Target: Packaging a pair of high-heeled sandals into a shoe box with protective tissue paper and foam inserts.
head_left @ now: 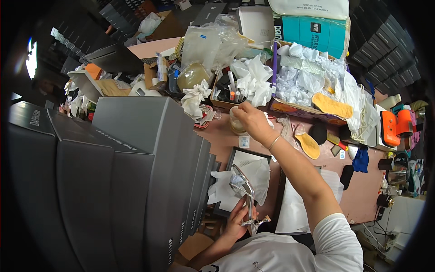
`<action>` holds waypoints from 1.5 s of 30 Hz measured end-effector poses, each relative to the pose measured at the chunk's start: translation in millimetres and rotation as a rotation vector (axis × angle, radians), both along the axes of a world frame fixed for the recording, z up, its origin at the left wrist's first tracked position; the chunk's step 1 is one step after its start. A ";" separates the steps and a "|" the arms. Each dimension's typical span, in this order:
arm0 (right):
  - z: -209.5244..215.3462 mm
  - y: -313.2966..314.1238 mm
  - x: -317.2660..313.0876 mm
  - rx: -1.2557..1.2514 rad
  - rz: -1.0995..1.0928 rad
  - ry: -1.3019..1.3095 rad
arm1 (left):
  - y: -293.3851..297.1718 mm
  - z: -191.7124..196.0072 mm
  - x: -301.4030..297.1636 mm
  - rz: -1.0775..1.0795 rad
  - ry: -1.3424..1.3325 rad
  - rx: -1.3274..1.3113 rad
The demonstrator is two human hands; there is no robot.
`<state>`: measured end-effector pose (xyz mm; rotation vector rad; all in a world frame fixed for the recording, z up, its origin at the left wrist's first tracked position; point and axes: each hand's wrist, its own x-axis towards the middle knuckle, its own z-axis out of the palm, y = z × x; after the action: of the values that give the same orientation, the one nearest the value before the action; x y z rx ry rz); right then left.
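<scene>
My left hand [237, 221] is closed around a silver high-heeled sandal [249, 194], held toe up close to my body. White stuffing shows near the sandal's toe. My right arm reaches across the table, and the fingers of my right hand [252, 119] are pinched together at the mouth of a small translucent jar [237, 128]. Whatever sits between those fingers is hidden. Behind the sandal, white tissue paper [217, 185] spreads over an open dark shoebox [233, 158]. A second sheet of white paper [290, 211] lies under my right forearm.
Tall stacks of dark grey shoeboxes [136, 122] crowd the left side. Farther back, a purple-edged carton [274, 72] holds crumpled white paper. A yellow insole [308, 144], a black round pad [318, 133] and a blue cloth [361, 159] lie at right.
</scene>
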<state>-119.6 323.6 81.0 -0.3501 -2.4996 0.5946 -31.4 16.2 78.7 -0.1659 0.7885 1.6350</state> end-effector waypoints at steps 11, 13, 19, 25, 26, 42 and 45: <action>-21.2 -8.2 4.7 -0.268 -0.057 0.085 | -3.8 14.8 4.5 -0.053 0.036 0.014; -15.4 -4.5 16.8 -0.166 -0.096 0.273 | -7.9 8.8 4.7 -0.023 0.017 0.089; -12.7 -1.5 74.1 -1.015 -0.572 0.758 | -13.1 5.4 6.1 -0.020 0.120 0.044; -18.8 -18.5 21.4 -0.302 -0.112 0.272 | -8.3 14.9 4.0 -0.061 0.118 0.094; -26.4 -21.4 13.4 -0.266 -0.047 0.128 | -11.5 18.4 7.2 -0.050 0.124 0.092; 90.6 -143.2 267.0 -0.845 -0.181 -0.157 | -31.9 40.7 55.9 -0.188 -0.079 0.101; 104.4 -205.4 333.1 -0.783 -0.317 -0.023 | -27.8 44.3 72.7 -0.364 -0.086 0.075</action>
<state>213.6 118.3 185.4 -1.0135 -2.0603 1.4113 41.3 -11.6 123.0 -0.0359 0.6478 1.3014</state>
